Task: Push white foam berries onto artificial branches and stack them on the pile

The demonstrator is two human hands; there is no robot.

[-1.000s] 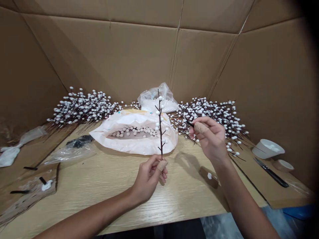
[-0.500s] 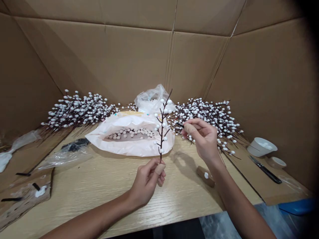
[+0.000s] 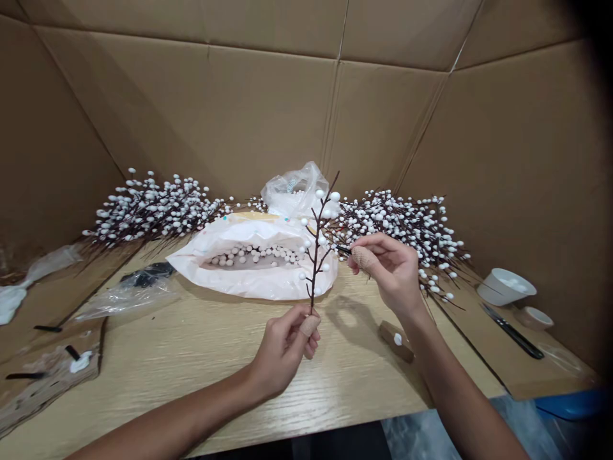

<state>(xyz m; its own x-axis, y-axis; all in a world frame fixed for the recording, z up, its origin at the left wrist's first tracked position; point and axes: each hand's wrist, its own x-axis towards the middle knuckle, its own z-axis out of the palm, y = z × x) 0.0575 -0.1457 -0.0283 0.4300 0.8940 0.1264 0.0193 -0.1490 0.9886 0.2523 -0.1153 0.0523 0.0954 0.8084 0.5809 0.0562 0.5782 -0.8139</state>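
My left hand (image 3: 288,348) is closed around the bottom of a brown berry twig (image 3: 316,255), which stands nearly upright with several white balls on its side shoots. My right hand (image 3: 385,271) pinches a thin black stick (image 3: 342,249) just right of the twig; its tip points at the side shoots, and I cannot tell whether it touches one. Tape covers part of the thumb on each hand. Behind the twig lies an open white plastic bag (image 3: 258,287) with loose white balls (image 3: 253,255) inside.
Bundles of white-berried twigs lie at the back left (image 3: 153,211) and back right (image 3: 407,223). A small wooden block (image 3: 396,342) with a white dab sits by my right forearm. Snips (image 3: 514,332) and a white cup (image 3: 506,286) stand right; cardboard with white paste (image 3: 80,362) is left.
The twig has turned slightly in my left hand and leans a bit more to the right. The black stick in my right hand has dipped slightly. The whole view has shifted a little.
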